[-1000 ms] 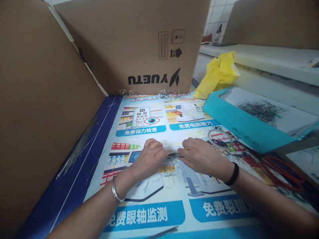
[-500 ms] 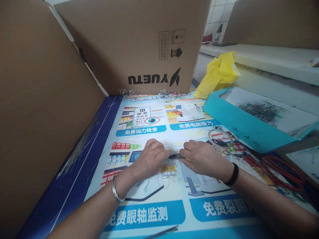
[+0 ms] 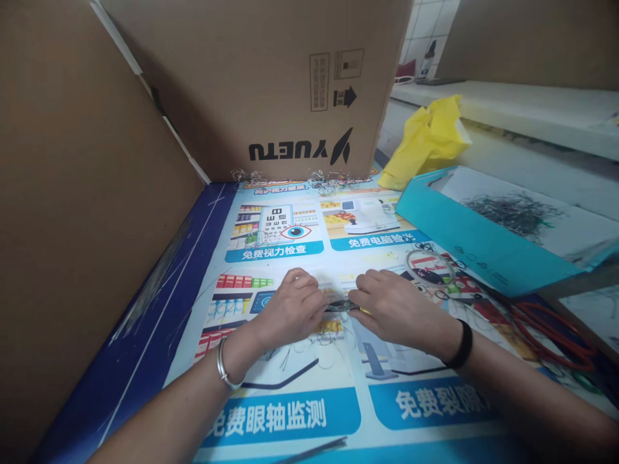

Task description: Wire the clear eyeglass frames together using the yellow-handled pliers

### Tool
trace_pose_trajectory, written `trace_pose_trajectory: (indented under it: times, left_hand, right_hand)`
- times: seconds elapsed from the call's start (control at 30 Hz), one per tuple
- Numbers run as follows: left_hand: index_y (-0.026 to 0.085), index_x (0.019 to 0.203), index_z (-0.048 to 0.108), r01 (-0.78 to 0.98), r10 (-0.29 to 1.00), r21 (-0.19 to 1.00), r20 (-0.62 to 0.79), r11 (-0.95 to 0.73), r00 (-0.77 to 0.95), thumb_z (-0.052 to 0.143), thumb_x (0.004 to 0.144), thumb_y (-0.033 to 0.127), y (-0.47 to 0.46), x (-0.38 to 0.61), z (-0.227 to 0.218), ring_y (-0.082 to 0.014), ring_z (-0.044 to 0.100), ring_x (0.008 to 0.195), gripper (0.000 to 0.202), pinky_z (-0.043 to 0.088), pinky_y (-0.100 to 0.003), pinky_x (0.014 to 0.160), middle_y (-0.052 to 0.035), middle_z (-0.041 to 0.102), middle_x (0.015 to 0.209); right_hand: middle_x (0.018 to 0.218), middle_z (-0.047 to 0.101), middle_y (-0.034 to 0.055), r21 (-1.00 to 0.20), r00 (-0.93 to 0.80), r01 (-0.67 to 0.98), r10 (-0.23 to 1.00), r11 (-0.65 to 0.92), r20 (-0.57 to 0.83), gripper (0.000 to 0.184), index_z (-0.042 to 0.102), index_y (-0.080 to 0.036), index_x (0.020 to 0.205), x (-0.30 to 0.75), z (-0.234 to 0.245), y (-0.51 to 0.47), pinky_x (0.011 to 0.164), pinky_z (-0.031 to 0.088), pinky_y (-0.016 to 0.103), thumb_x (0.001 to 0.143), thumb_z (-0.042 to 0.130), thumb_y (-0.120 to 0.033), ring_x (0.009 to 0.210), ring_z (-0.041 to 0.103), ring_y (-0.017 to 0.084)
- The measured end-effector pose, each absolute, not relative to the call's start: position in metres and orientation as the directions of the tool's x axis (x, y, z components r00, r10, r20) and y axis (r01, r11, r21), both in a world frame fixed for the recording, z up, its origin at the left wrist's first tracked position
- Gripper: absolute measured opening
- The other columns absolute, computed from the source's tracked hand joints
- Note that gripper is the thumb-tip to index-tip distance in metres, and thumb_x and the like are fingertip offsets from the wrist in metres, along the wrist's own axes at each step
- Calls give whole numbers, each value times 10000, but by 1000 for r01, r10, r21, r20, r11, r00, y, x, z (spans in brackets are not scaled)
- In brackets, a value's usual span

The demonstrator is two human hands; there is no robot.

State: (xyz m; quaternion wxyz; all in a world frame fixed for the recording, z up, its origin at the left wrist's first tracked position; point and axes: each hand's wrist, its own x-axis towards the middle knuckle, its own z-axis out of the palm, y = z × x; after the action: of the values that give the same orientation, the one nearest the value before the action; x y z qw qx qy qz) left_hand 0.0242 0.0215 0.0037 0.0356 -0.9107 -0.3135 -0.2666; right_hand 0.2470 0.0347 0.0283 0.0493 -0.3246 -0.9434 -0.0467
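My left hand [image 3: 293, 308] and my right hand [image 3: 394, 309] meet over the middle of a printed poster mat [image 3: 300, 412]. Both have their fingers curled in a pinch around a small dark metal piece [image 3: 341, 305] held between them. Thin wire pieces [image 3: 314, 341] lie loose on the mat just under and in front of my hands. My left wrist wears a silver bangle, my right wrist a black band.
A large YUETU cardboard box [image 3: 271, 84] stands at the back and a cardboard wall [image 3: 72, 193] on the left. A teal tray [image 3: 464, 235] with a heap of wire parts sits to the right, beside a wire ring [image 3: 428, 264], red cords [image 3: 551, 328] and a yellow bag [image 3: 428, 138].
My hands stay together on the small piece, shifting only slightly. The camera has tilted a little, so the box and tray sit slightly differently in view.
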Motion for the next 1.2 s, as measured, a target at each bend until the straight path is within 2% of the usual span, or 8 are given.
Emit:
trace_pose_trajectory:
  times: [0.3, 0.83, 1.2]
  left_hand:
    - [159, 759, 575, 588, 584, 196, 553, -785, 594, 505, 805, 125, 21, 24, 0, -173, 513, 772, 90, 426, -359, 774, -47, 565, 729]
    - [167, 731, 551, 591, 588, 207, 565, -780, 578, 498, 798, 121, 21, 23, 1, -180, 523, 772, 96, 433, -370, 766, -35, 565, 690]
    - [176, 736, 516, 550, 604, 281, 536, -787, 590, 464, 796, 104, 20, 23, 2, -175, 510, 739, 107, 446, -289, 630, -24, 543, 639]
  right_hand:
    - [784, 577, 59, 102, -773, 632, 616, 768, 152, 152, 595, -193, 776, 244, 30, 29, 635, 275, 305, 866, 505, -275, 766, 483, 211]
    - [761, 568, 62, 111, -765, 640, 616, 760, 189, 143, 586, -187, 756, 242, 30, 24, 612, 255, 322, 863, 508, -239, 745, 473, 215]
    - [737, 555, 63, 121, -745, 662, 633, 739, 210, 131, 569, -185, 741, 240, 30, 19, 578, 213, 310, 854, 507, -202, 710, 456, 204]
